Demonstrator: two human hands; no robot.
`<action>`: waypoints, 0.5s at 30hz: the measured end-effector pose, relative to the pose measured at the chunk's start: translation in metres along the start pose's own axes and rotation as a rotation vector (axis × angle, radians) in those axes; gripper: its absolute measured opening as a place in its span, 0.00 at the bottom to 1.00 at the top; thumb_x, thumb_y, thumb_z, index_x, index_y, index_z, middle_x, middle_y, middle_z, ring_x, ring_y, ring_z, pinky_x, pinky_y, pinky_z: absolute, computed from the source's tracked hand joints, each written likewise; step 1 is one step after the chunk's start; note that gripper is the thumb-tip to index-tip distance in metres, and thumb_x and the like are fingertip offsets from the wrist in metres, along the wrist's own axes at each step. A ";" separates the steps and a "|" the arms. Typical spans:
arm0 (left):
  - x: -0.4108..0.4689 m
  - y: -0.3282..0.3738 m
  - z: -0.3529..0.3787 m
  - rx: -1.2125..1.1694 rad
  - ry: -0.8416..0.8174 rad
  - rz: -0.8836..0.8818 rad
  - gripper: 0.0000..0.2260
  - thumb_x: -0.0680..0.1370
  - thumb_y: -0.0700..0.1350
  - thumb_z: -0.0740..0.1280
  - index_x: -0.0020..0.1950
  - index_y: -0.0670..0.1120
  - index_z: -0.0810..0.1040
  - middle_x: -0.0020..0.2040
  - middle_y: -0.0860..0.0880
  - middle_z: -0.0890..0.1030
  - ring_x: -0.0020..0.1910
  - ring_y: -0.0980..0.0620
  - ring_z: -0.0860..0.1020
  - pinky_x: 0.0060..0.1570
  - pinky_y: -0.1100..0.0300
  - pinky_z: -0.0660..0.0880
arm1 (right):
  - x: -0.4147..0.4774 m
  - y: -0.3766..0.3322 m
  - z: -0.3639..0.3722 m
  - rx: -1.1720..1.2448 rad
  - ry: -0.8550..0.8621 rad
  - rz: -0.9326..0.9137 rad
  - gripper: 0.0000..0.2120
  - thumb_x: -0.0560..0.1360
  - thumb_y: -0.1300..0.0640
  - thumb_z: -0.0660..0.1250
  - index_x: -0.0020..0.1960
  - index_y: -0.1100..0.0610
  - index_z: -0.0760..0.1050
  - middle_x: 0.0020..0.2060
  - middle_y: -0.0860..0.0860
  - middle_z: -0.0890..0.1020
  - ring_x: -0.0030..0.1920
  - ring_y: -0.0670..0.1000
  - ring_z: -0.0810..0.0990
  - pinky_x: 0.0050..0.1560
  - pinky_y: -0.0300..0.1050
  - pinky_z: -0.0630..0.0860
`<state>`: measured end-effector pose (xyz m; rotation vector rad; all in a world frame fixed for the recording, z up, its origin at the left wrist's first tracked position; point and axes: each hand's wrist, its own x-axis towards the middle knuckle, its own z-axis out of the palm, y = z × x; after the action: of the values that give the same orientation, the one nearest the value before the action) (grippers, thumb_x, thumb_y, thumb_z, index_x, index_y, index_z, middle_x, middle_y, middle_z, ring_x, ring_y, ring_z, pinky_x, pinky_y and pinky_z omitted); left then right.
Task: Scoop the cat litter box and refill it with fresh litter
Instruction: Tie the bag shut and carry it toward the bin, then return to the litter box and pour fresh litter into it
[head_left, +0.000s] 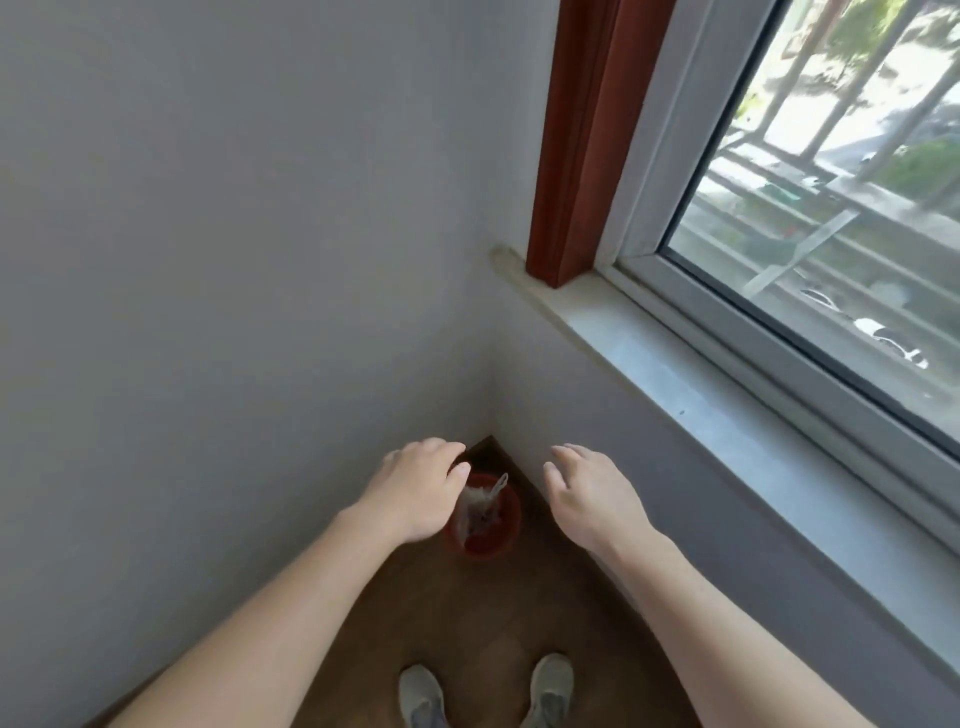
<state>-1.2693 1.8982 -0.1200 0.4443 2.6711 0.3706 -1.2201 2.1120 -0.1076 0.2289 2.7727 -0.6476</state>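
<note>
A small red bin (506, 525) stands on the wooden floor in the corner of the room, straight below my hands. A crumpled clear plastic bag (484, 505) with dark contents lies inside it, one end sticking up. My left hand (415, 491) hovers over the bin's left rim with its fingers loosely curled and nothing visible in them. Palm down to the right of the bin is my right hand (589, 496), its fingers relaxed and spread, holding nothing. No litter box, scoop or litter shows in this view.
Grey walls meet in the corner behind the bin. A white window sill (675, 374) and a window with a red-brown frame (576, 145) run along the right. My two shoes (485, 691) stand on the brown floor (467, 613) at the bottom.
</note>
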 end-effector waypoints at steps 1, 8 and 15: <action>-0.004 0.005 -0.005 0.002 0.016 0.001 0.21 0.83 0.54 0.51 0.74 0.51 0.67 0.73 0.50 0.70 0.72 0.48 0.67 0.71 0.50 0.63 | -0.005 0.001 -0.006 -0.001 0.006 -0.005 0.20 0.82 0.50 0.52 0.62 0.60 0.74 0.62 0.53 0.77 0.65 0.55 0.72 0.63 0.51 0.71; -0.022 0.040 -0.028 -0.005 0.074 0.029 0.21 0.83 0.54 0.51 0.74 0.50 0.68 0.73 0.50 0.70 0.72 0.48 0.67 0.71 0.51 0.62 | -0.027 0.008 -0.035 -0.008 0.082 0.007 0.14 0.81 0.49 0.51 0.41 0.52 0.68 0.44 0.48 0.75 0.53 0.55 0.74 0.49 0.49 0.71; -0.015 0.060 -0.037 0.014 0.121 0.121 0.20 0.83 0.53 0.51 0.74 0.51 0.67 0.74 0.50 0.68 0.75 0.50 0.63 0.73 0.52 0.59 | -0.045 0.015 -0.050 -0.012 0.132 0.064 0.18 0.82 0.49 0.50 0.54 0.57 0.75 0.54 0.50 0.79 0.60 0.55 0.74 0.58 0.50 0.71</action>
<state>-1.2572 1.9407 -0.0633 0.6086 2.7724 0.4270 -1.1859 2.1446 -0.0566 0.3686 2.8804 -0.6205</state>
